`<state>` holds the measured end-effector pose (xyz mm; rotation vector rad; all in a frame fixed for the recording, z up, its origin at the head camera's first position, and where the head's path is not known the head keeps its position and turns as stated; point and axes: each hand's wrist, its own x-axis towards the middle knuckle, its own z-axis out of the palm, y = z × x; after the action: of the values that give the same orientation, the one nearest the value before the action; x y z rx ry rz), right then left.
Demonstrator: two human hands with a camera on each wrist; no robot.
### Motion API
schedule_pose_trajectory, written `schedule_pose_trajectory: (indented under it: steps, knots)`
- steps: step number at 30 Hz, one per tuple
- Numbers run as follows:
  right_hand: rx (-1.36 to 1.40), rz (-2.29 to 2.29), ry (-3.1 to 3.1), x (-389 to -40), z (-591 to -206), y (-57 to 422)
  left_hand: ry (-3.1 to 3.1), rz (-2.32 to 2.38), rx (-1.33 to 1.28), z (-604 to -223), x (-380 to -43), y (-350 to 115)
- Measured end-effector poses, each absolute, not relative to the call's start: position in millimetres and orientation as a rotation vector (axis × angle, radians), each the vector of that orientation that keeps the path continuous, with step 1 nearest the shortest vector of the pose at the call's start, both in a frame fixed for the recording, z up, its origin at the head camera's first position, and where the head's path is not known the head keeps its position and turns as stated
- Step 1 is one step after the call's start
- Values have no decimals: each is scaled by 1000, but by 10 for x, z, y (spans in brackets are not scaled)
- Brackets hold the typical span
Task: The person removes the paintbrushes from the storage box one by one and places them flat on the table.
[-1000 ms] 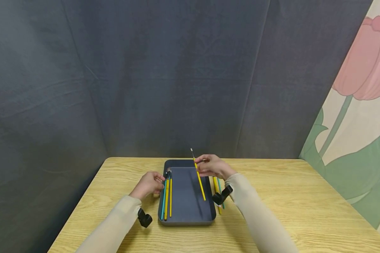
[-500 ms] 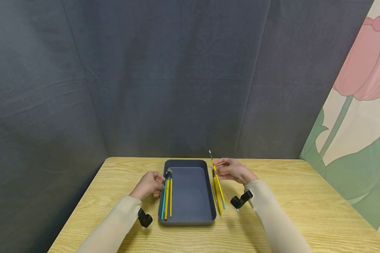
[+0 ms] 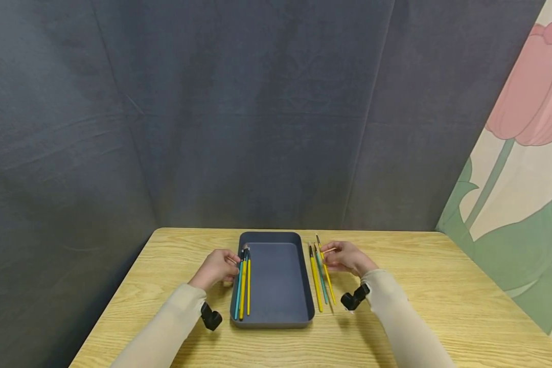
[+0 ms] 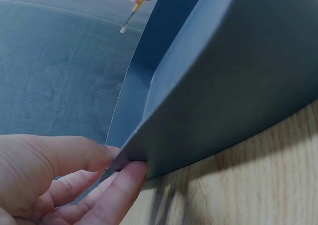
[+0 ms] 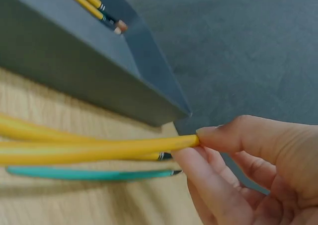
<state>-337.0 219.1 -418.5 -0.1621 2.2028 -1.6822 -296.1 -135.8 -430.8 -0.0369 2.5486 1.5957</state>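
Observation:
My left hand [image 3: 217, 268] pinches the left rim of a dark grey tray [image 3: 278, 325]; the left wrist view shows thumb and finger on the tray's edge [image 4: 169, 106]. To the right of the tray, my right hand [image 3: 346, 257] pinches a thin yellow paintbrush [image 3: 328, 280] near its upper part, bristles pointing away. In the right wrist view the yellow handle [image 5: 99, 150] runs leftward from the fingertips. Beside it on the table lie a thicker yellow paintbrush [image 3: 315, 284] and a teal paintbrush [image 3: 322, 283]. I cannot tell whether the held brush touches the table.
Inside the tray, along its left wall, lie a teal paintbrush [image 3: 237, 294] and two yellow paintbrushes, one thicker [image 3: 243, 291], one thin [image 3: 249, 289]. A wooden table [image 3: 423, 286] carries everything. A dark curtain [image 3: 257, 128] hangs behind its back edge.
My right hand has carried the thin yellow paintbrush from above the tray rightward, past the other two brushes, and lowered it toward the table. My left hand has stayed at the rim.

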Motion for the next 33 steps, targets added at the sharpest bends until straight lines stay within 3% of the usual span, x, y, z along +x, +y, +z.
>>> schedule_pose_trajectory:
  steps: [15,33]
  knots:
    - [-43,-1636,2251,-3470,-4417,2248,2534,1608,-30,-4328,-2972,-1362]
    - [64,-1576,2295,-3502,-4434,2218,2581,1567,-39,-4327,-2998,-1353]
